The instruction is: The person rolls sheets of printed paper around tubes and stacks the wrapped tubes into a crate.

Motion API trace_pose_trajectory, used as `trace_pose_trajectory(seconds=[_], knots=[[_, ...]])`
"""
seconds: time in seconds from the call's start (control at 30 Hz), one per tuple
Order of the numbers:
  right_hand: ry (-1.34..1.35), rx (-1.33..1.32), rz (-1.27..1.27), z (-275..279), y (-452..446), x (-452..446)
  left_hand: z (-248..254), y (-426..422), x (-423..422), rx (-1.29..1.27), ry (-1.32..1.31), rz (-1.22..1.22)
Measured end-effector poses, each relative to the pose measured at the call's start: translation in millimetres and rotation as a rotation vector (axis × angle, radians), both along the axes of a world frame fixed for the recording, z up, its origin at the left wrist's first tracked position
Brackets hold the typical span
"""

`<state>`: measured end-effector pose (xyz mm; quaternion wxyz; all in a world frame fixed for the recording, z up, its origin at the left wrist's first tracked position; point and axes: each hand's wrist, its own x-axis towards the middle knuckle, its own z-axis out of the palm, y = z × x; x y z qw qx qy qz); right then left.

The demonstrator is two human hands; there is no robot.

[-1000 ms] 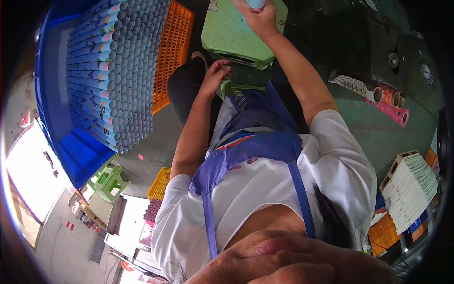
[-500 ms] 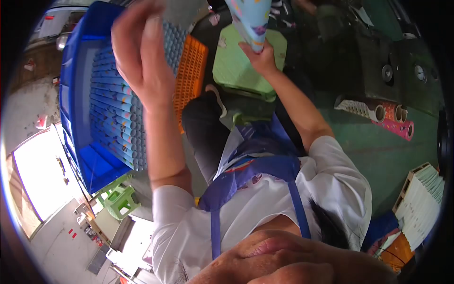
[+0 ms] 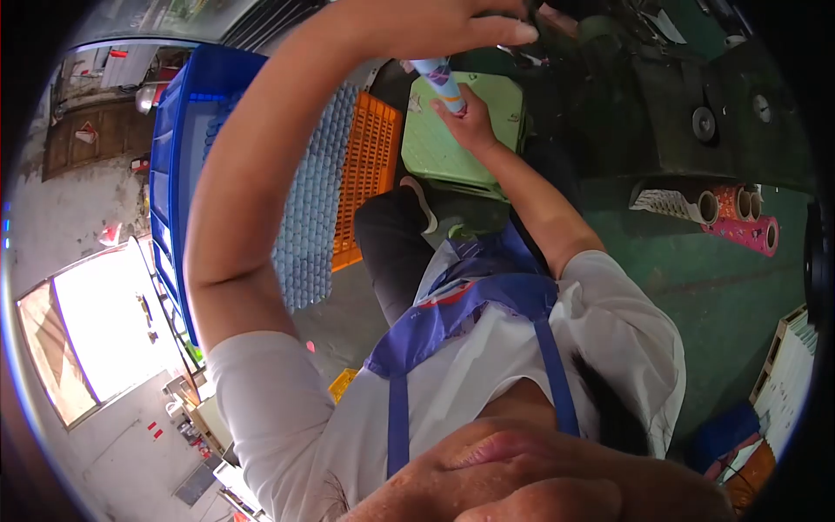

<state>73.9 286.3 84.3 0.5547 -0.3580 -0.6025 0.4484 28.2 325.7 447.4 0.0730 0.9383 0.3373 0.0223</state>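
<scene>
My right hand [image 3: 472,122] is wrapped round the lower end of a light-blue patterned tube [image 3: 441,85], above a pale green stool [image 3: 448,143]. My left hand [image 3: 452,26] reaches across the top of the view, its thumb stretched out and its fingertips partly cut off. It hides the tube's upper end, and I cannot tell whether the palm touches it. Many similar blue tubes [image 3: 309,217] lie stacked to my left, their round ends facing me, partly behind my left forearm.
A blue crate [image 3: 174,174] and an orange perforated crate [image 3: 372,157] stand at the left. On the right, patterned film rolls [image 3: 739,230] lie by a dark machine [image 3: 687,113] with a gauge. Stacked white sheets [image 3: 787,374] sit at lower right.
My left hand has swung from above the stacked tubes rightward, over the upper end of the held tube. My right hand keeps its hold. The view has shifted slightly.
</scene>
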Motion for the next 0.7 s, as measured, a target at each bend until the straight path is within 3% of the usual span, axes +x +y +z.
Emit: trace_pose_trajectory(seconds=[0.13, 0.27, 0.37, 0.47, 0.53, 0.6, 0.7], knots=[[0.024, 0.016, -0.015, -1.5, 13.7, -3.9, 0.5, 1.9, -1.4, -0.081, -0.151, -0.093], [-0.002, 0.000, -0.022, -1.8, 3.7, -1.5, 2.3, 0.0, 2.1, -0.332, -0.176, 0.200], [0.003, 0.013, -0.009, 2.3, 29.7, -4.7, 3.4, 8.8, -7.6, -0.064, 0.143, 0.023], [0.061, -0.077, 0.024, -3.2, 14.1, -6.3, -11.6, 5.5, -23.9, 0.085, 0.206, 0.040], [-0.145, 0.026, -0.008, 9.4, 17.7, -1.1, -8.6, -0.3, -37.1, 0.151, 0.192, 0.071], [-0.236, 0.077, 0.002, 26.9, 19.7, -2.8, 11.1, -19.6, -50.8, 0.450, 0.290, 0.183], [-0.549, 0.393, -0.090, 43.8, 22.4, 21.9, -23.2, -55.2, -70.9, 0.582, 0.319, 0.221]])
